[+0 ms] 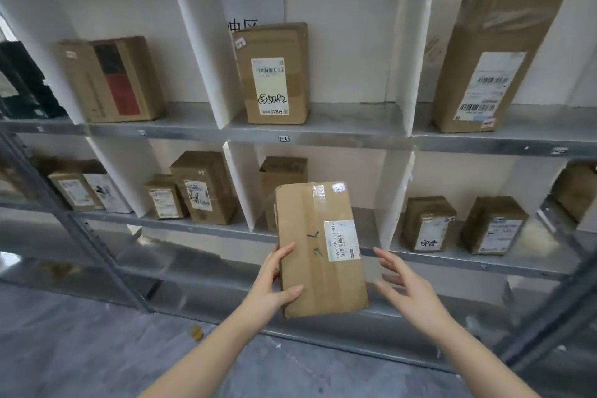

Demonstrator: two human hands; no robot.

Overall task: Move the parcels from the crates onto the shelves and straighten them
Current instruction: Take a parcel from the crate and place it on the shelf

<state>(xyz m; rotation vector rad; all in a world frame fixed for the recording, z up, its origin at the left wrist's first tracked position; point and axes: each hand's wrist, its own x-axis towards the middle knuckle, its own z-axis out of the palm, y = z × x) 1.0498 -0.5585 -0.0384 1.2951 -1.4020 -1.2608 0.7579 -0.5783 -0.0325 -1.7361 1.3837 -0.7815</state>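
A flat brown cardboard parcel (318, 249) with a white barcode label is held upright in front of the middle bay of the lower shelf (226, 229). My left hand (276, 281) grips its lower left edge, thumb on the front face. My right hand (405, 287) hovers just right of the parcel with fingers spread, not touching it. Behind the parcel, another brown box (284, 173) stands in the same bay.
The upper shelf (339, 136) carries three upright parcels (273, 74), one per bay, the tallest (494, 55) at right. Several small boxes (428, 224) stand on the lower shelf's other bays. White dividers (395, 200) separate the bays. Grey floor lies below.
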